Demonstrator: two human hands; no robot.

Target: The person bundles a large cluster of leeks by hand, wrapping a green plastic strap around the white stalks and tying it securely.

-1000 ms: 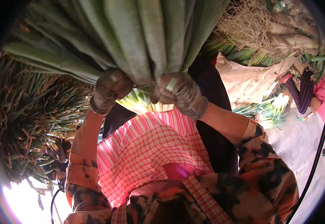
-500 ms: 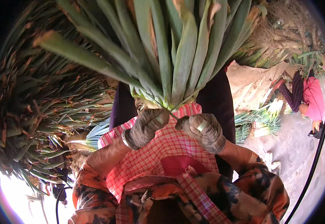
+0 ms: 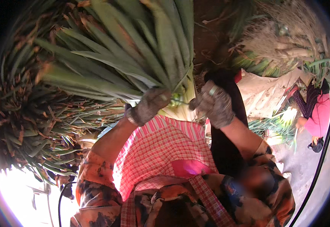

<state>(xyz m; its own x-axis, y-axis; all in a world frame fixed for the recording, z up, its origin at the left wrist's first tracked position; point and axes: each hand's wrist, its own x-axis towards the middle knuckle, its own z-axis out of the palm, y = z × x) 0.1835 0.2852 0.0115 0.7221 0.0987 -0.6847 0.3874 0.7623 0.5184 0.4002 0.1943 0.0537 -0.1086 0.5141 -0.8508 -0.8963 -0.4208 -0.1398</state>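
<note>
A thick bundle of long green leeks [image 3: 127,49] fans out above my lap, its leaves pointing up and to the left. My left hand [image 3: 149,106], in a grey knit glove, grips the bundle where the leaves narrow to the pale stalks [image 3: 180,106]. My right hand [image 3: 215,105], gloved the same way, is closed on a thin tie at the bundle's right side. Under both hands lies my red and white checked apron [image 3: 165,151].
A big heap of cut leeks [image 3: 32,125] fills the left. Rooty white stalks [image 3: 286,45] are piled at the top right. A person in pink [image 3: 318,113] crouches at the right on pale ground beside more leeks [image 3: 278,126].
The bundle has swung from upright to leaning left. My hands have risen with it, and the right hand has come off the stalks to pinch the tie.
</note>
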